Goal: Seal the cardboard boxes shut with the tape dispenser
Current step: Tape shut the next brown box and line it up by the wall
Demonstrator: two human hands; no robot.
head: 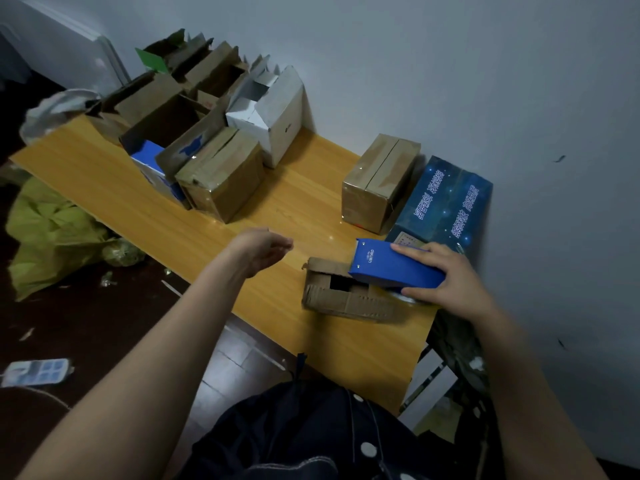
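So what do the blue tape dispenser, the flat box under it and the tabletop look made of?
Tape dispenser: smooth matte blue shell, probably plastic or painted metal. Flat box: raw brown corrugated cardboard; fluting shows along its torn edge. Tabletop: wood-grain surface with slight sheen, likely laminate or varnished wood.

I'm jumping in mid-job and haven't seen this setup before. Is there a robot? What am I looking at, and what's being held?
No robot here: a person works with bare hands, and the one picture comes from a camera worn on their head, looking down. The right hand grips a blue tape dispenser on top of a small worn cardboard box. The left hand is open above the wooden table, holding nothing. Farther back stand a taped brown box, a second taped box beside a dark blue printed box, a white box and several open ones.
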